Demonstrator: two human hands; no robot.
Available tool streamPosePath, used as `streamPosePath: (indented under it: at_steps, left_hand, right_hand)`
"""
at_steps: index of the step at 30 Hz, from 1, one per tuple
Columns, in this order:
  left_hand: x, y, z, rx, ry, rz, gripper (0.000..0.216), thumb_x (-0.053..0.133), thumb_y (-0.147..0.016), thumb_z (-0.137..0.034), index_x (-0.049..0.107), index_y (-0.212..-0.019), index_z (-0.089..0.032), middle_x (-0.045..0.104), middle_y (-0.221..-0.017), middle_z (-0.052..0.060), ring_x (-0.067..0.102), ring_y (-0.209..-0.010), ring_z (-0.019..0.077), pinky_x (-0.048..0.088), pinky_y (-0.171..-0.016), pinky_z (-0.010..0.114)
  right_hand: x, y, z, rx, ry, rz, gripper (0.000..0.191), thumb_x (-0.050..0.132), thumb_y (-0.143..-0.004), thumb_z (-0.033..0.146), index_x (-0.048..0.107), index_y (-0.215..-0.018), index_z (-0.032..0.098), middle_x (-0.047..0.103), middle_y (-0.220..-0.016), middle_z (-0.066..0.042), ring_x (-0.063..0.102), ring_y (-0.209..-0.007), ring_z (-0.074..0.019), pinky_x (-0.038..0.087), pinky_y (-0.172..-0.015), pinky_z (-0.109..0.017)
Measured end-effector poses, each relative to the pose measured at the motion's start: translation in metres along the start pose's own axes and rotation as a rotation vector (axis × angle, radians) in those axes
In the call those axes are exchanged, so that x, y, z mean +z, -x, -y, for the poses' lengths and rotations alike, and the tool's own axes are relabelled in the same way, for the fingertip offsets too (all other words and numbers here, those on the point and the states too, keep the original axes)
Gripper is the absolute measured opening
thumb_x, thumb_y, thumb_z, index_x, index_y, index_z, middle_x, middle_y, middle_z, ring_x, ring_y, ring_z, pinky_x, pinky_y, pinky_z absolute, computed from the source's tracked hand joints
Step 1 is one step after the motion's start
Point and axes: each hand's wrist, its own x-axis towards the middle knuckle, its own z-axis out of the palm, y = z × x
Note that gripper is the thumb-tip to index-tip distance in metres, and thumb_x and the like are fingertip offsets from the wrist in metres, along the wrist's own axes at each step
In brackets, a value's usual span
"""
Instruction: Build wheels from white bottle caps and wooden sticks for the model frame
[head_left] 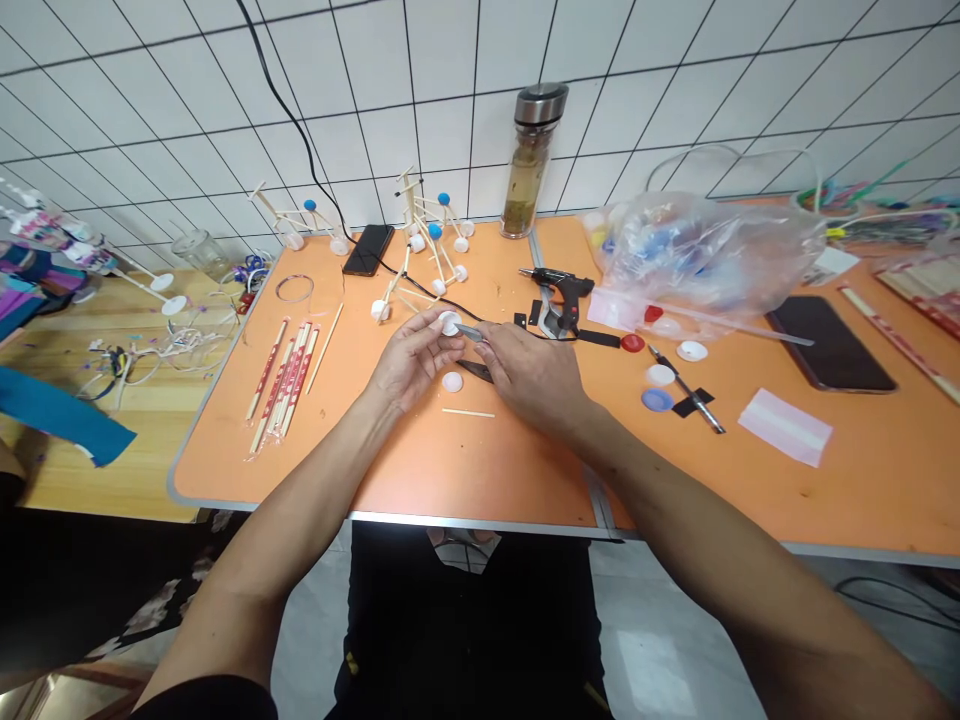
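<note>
My left hand (411, 362) pinches a white bottle cap (449, 322) between thumb and fingers. Closed around a small knife, my right hand (536, 372) brings the grey blade (470, 331) up to that cap; its handle is hidden in my grip. A dark tool (474, 371), perhaps pliers, lies partly under my right hand. Just below my fingers, a second white cap (452, 382) rests on the orange table (420, 470), with a short thin wooden stick (468, 412) nearer to me.
Stick frames with cap wheels (409, 270) stand behind my hands. Chopsticks in wrappers (285, 385) lie left. A glue gun (562, 288), glass bottle (531, 165), plastic bag (705, 250), pen (686, 390) and phone (831, 343) occupy the right side. A black cord (289, 110) hangs down.
</note>
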Motion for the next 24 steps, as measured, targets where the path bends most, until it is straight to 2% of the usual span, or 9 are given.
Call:
streamPosePath:
  at_steps: [4, 13, 24]
  left_hand:
    - [0.001, 0.001, 0.001, -0.008, -0.005, 0.009, 0.009, 0.079, -0.103, -0.015, 0.081, -0.112, -0.017, 0.084, -0.092, 0.002, 0.084, -0.079, 0.0123, 0.068, -0.08, 0.022]
    - [0.003, 0.002, 0.007, -0.007, -0.043, -0.009, 0.012, 0.085, -0.1, -0.019, 0.082, -0.111, -0.017, 0.086, -0.093, 0.003, 0.085, -0.082, 0.0137, 0.068, -0.081, 0.023]
    - [0.003, 0.001, 0.014, 0.076, -0.085, -0.055, 0.019, 0.094, -0.094, -0.025, 0.086, -0.11, -0.018, 0.087, -0.093, 0.003, 0.085, -0.081, 0.0136, 0.067, -0.081, 0.023]
  right_hand:
    - [-0.002, 0.0, 0.004, 0.031, 0.041, 0.04, 0.048, 0.036, -0.126, 0.036, 0.077, -0.137, 0.014, 0.085, -0.129, -0.016, 0.078, -0.102, -0.0266, 0.034, -0.071, -0.037]
    - [-0.009, -0.003, 0.011, 0.088, 0.081, 0.14, 0.047, 0.036, -0.125, 0.034, 0.075, -0.144, 0.015, 0.083, -0.133, -0.016, 0.077, -0.103, -0.0274, 0.033, -0.073, -0.037]
    - [-0.012, -0.002, 0.014, 0.113, 0.075, 0.107, 0.043, 0.04, -0.122, 0.034, 0.076, -0.14, 0.018, 0.085, -0.128, -0.016, 0.077, -0.099, -0.0293, 0.03, -0.068, -0.039]
